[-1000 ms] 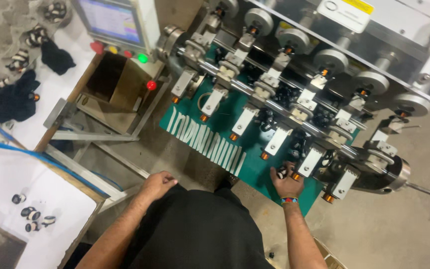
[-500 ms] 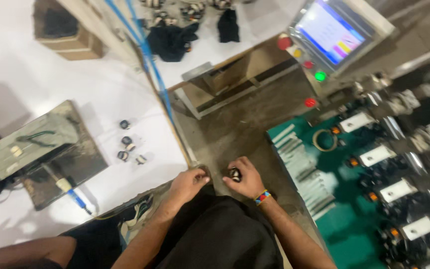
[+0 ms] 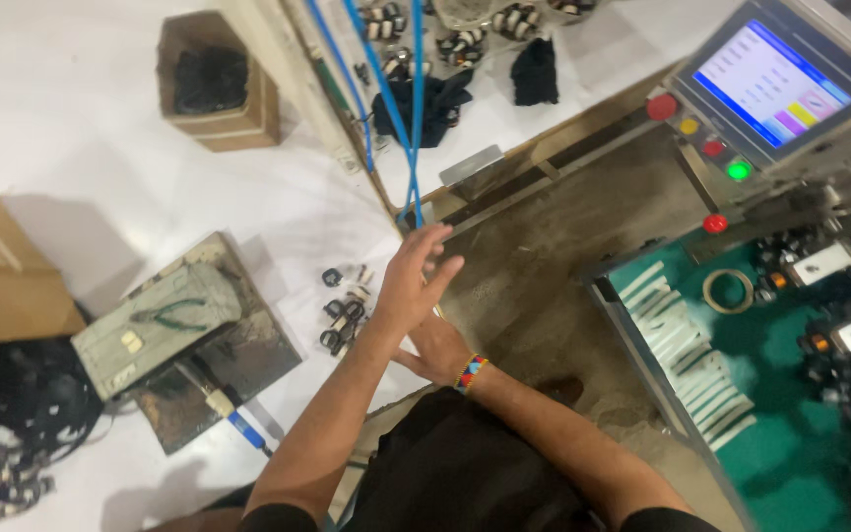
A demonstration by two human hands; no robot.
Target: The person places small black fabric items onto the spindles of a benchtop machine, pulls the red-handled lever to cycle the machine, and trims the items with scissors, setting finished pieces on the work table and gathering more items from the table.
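My left hand (image 3: 414, 281) is stretched forward with its fingers spread and nothing in it, hovering at the white table's edge (image 3: 278, 212). Just left of it lie several small black wound coils (image 3: 342, 313) on the table. My right hand (image 3: 437, 353), with a beaded wristband, sits lower, by the table edge close to my body. My left forearm crosses over it and hides its fingers, so I cannot see if it holds anything.
A grey metal tool block with green pliers (image 3: 160, 320) lies left of the coils. Blue hoses (image 3: 414, 108) run down to the table corner. A touchscreen panel with coloured buttons (image 3: 770, 84) and a green machine bed (image 3: 731, 374) stand to the right. A cardboard box (image 3: 214, 84) sits far left.
The view swung from the machine over to the white table. My hands were together at the table edge; now the left one has lifted forward and opened above the right.
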